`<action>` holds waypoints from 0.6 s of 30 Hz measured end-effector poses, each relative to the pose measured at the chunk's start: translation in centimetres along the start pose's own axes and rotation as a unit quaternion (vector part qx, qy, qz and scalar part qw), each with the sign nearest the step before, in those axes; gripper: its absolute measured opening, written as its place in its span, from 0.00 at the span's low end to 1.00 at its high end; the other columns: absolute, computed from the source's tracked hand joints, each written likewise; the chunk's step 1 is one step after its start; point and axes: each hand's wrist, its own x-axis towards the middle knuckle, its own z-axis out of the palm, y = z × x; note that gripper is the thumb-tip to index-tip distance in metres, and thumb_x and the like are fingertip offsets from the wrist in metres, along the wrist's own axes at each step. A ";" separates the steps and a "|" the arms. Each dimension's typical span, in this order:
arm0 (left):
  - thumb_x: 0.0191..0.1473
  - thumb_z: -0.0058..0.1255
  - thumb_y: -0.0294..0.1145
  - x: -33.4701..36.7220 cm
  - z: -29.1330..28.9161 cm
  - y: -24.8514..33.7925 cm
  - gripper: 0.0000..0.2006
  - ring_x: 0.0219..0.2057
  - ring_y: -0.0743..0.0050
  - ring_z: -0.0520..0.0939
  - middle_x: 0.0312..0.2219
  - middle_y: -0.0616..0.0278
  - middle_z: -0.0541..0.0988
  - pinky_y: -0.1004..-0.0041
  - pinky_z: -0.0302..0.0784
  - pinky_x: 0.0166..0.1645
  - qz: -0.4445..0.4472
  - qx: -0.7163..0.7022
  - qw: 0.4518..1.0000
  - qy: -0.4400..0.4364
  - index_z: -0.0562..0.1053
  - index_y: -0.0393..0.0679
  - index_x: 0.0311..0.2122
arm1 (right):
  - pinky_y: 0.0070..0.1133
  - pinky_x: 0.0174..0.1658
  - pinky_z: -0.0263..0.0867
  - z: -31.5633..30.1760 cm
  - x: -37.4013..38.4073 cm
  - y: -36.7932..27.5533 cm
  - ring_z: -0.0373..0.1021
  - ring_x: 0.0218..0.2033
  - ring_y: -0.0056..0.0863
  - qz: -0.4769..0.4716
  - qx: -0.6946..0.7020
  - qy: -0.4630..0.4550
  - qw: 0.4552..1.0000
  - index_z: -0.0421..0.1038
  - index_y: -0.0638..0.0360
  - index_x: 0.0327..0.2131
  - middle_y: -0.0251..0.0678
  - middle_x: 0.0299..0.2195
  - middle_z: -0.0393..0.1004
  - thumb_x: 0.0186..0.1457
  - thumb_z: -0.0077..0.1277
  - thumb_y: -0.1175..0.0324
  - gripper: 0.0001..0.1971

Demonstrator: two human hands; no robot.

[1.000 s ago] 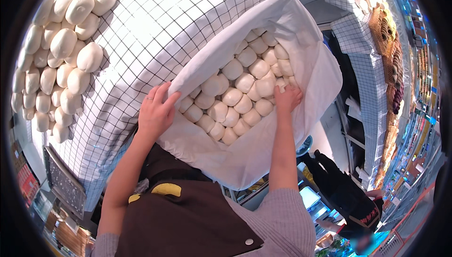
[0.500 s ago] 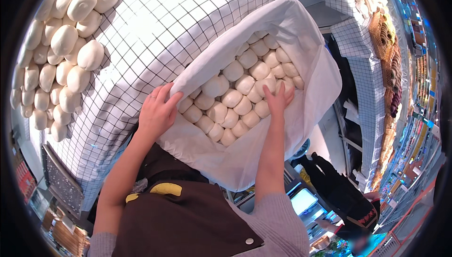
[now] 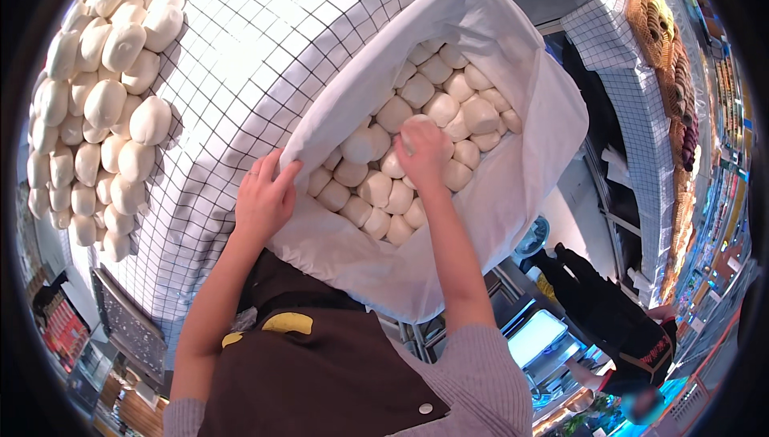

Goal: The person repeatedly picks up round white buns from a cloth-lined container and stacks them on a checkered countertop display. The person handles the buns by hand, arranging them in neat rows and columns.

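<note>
A large crate or basket lined with white cloth point(image 3: 372, 265) tilts in front of me, filled with round white buns point(image 3: 375, 189) packed side by side. My left hand point(image 3: 264, 201) grips the cloth-covered rim at its left corner, thumb and fingers closed on the edge. Inside, my right hand point(image 3: 426, 157) reaches over the middle of the pile, its fingers curled round a white bun point(image 3: 417, 120); motion blurs the fingertips slightly. One bun point(image 3: 481, 115) sits on top of the others to the right of that hand. The crate's own frame is hidden under the cloth.
A table under a white checked cloth point(image 3: 240, 44) runs along the far side, with a heap of oval white buns point(image 3: 104, 104) at its left. Brown and dark baked pieces point(image 3: 658, 52) line the right side. A person in dark clothes point(image 3: 617, 317) stands at lower right, near a lit screen point(image 3: 537, 338).
My right hand has moved left from the crate's right side to its middle and now has a bun in it. My left hand stays on the rim. The whole view has shifted slightly.
</note>
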 end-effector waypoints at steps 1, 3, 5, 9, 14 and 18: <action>0.45 0.55 0.22 -0.2 0.1 0.1 0.21 0.49 0.54 0.77 0.51 0.57 0.74 0.62 0.75 0.45 -0.009 -0.004 1.000 -0.009 0.75 0.50 0.47 | 0.42 0.55 0.56 -0.3 -0.1 0.4 0.64 0.57 0.37 0.048 -0.113 0.068 0.990 0.72 0.51 0.55 0.35 0.59 0.68 0.49 0.61 0.56 0.28; 0.45 0.55 0.22 -0.3 0.2 0.0 0.21 0.51 0.53 0.75 0.52 0.57 0.73 0.62 0.74 0.47 -0.004 0.017 1.000 0.008 0.76 0.50 0.47 | 0.48 0.59 0.55 -0.6 0.7 2.8 0.59 0.61 0.47 0.143 -0.169 0.197 0.955 0.66 0.52 0.59 0.43 0.62 0.61 0.50 0.61 0.54 0.33; 0.45 0.55 0.22 -0.1 0.3 0.1 0.21 0.54 0.53 0.74 0.53 0.58 0.73 0.62 0.73 0.51 0.035 0.059 0.996 0.051 0.76 0.51 0.47 | 0.48 0.63 0.53 -1.0 1.2 6.8 0.53 0.64 0.55 0.343 -0.154 0.183 0.908 0.59 0.52 0.63 0.49 0.64 0.55 0.48 0.64 0.56 0.39; 0.45 0.55 0.24 0.2 0.9 2.6 0.21 0.56 0.52 0.72 0.56 0.56 0.71 0.62 0.70 0.57 0.155 0.023 0.987 0.027 0.76 0.51 0.47 | 0.41 0.62 0.59 -2.6 1.3 11.7 0.58 0.62 0.51 0.369 -0.085 0.156 0.912 0.56 0.53 0.64 0.48 0.63 0.56 0.44 0.69 0.61 0.44; 0.47 0.56 0.26 3.4 7.0 6.9 0.30 0.60 0.50 0.68 0.60 0.55 0.68 0.55 0.66 0.62 0.030 -0.179 0.965 -0.187 0.67 0.49 0.59 | 0.37 0.57 0.66 -1.8 0.3 12.8 0.63 0.58 0.46 0.465 0.310 0.319 0.765 0.56 0.54 0.61 0.46 0.60 0.59 0.36 0.73 0.65 0.47; 0.49 0.60 0.30 5.4 13.4 4.9 0.38 0.63 0.48 0.63 0.61 0.54 0.65 0.54 0.64 0.65 -0.022 -0.067 0.984 -0.161 0.59 0.48 0.65 | 0.40 0.61 0.61 -1.2 -3.4 7.6 0.60 0.60 0.46 0.418 0.305 0.236 0.822 0.55 0.56 0.59 0.47 0.59 0.59 0.32 0.74 0.67 0.50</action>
